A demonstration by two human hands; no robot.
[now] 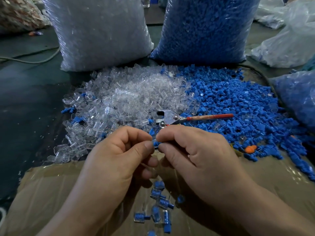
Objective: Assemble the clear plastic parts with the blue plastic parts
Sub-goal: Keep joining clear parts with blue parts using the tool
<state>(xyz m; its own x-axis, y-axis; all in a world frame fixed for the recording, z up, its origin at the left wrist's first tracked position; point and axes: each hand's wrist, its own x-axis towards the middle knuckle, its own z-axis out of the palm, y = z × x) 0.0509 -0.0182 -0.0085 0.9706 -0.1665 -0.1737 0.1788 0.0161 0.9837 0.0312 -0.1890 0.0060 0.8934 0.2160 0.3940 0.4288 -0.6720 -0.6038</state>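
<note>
Above the cardboard (51,176), left hand (119,155) and right hand (192,150) meet, curled fingers (146,145) of both pinching one small, knobbly blue plastic part (156,144) between thumb and forefinger tips.

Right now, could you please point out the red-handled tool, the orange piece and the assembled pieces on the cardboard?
red-handled tool (209,117): head view, middle of its red handle.
orange piece (249,148): head view, centre of its body.
assembled pieces (163,202): head view, blue core of one piece mid-cluster.
</note>
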